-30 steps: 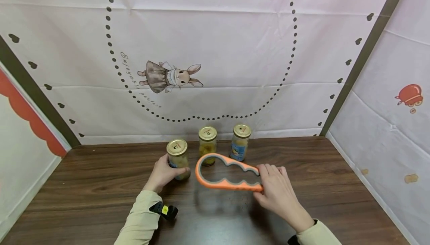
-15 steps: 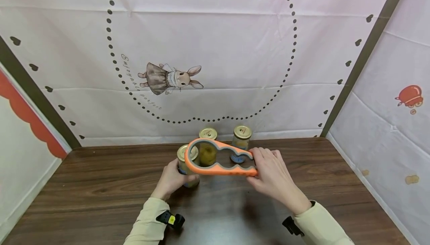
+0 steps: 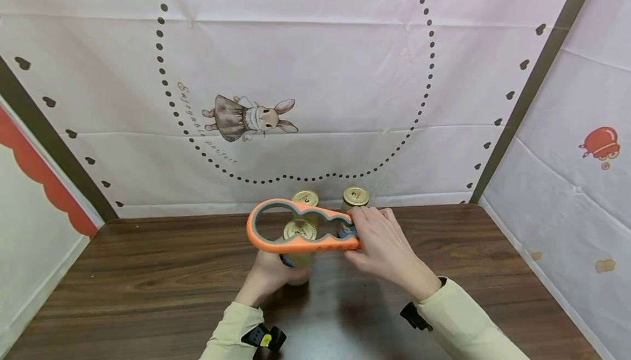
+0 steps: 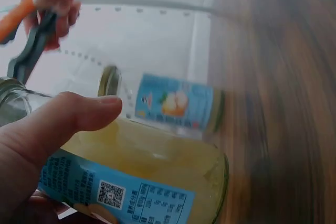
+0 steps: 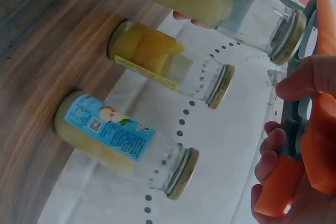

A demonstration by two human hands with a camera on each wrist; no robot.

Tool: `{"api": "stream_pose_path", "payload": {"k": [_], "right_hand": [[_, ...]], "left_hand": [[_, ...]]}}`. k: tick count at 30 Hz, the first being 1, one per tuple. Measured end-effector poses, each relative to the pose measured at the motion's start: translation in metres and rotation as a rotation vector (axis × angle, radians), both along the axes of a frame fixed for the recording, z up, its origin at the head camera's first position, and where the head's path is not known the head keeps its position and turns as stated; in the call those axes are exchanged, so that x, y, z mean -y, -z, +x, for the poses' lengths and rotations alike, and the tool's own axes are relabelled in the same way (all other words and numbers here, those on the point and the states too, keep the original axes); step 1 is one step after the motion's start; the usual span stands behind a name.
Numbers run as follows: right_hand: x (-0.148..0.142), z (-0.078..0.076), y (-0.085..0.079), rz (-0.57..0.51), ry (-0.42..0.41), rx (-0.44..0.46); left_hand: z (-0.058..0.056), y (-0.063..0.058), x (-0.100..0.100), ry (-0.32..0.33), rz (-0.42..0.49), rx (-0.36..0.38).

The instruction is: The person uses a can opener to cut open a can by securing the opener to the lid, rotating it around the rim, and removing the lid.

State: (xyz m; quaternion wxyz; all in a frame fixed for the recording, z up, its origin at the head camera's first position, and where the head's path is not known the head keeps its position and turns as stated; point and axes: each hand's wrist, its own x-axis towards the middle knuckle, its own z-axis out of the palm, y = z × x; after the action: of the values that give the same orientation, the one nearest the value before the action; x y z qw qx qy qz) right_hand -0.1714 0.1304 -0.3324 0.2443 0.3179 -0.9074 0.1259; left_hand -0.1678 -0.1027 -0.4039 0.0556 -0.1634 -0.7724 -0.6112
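My left hand (image 3: 270,275) grips a glass jar (image 4: 157,148) of pale fruit in liquid, with a blue label and gold lid (image 3: 299,229). The thumb lies across the jar's side in the left wrist view. My right hand (image 3: 386,253) holds the handle end of an orange and grey jar opener (image 3: 296,246), whose inner edges are scalloped. Seen from the head, the lid shows through the opener's loop, toward its middle. In the right wrist view the lid is close beside the opener's grey inner edge, and fingers and thumb wrap the orange handle (image 5: 281,187).
Two more gold-lidded jars stand at the back of the dark wood table (image 3: 148,272): one with yellow fruit (image 5: 152,51), the other with a blue label (image 5: 110,124). Behind them hangs a pale printed cloth (image 3: 345,102), with further cloth at both sides.
My left hand has moved right with the jar, toward the table's middle. My right hand has brought the opener left and up, so its loop now overlaps the jar's lid.
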Motion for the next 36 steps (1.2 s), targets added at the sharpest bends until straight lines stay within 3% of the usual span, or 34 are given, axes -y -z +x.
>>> {"api": "stream_pose_path", "payload": {"k": [2, 3, 5, 14, 18, 22, 26, 31, 36], "right_hand": [[0.001, 0.0, -0.003, 0.012, -0.01, 0.019], [0.002, 0.0, -0.005, 0.019, -0.014, 0.031], [0.002, 0.0, -0.008, 0.034, -0.017, 0.062], [0.003, 0.002, -0.017, 0.103, -0.027, 0.128], [0.0, 0.003, -0.017, 0.093, -0.037, 0.132], [-0.006, 0.002, -0.012, 0.08, -0.022, 0.057], [-0.009, 0.001, -0.008, 0.069, -0.003, -0.034], [-0.008, 0.0, -0.008, 0.071, -0.016, -0.075], [-0.007, -0.004, -0.006, 0.073, -0.057, -0.08]], "left_hand": [[0.002, -0.002, -0.004, 0.035, 0.008, -0.01], [0.004, -0.002, -0.006, 0.018, 0.005, 0.051], [0.006, -0.004, -0.01, 0.03, -0.009, 0.043], [0.017, -0.01, -0.018, -0.075, -0.096, 0.123], [0.02, -0.012, -0.018, -0.118, -0.127, 0.072], [0.021, -0.013, -0.017, -0.155, -0.179, 0.003], [0.022, -0.015, -0.018, -0.125, -0.143, 0.015], [0.022, -0.013, -0.017, -0.061, -0.053, 0.114], [0.017, -0.006, -0.01, 0.126, -0.028, 0.084]]}}
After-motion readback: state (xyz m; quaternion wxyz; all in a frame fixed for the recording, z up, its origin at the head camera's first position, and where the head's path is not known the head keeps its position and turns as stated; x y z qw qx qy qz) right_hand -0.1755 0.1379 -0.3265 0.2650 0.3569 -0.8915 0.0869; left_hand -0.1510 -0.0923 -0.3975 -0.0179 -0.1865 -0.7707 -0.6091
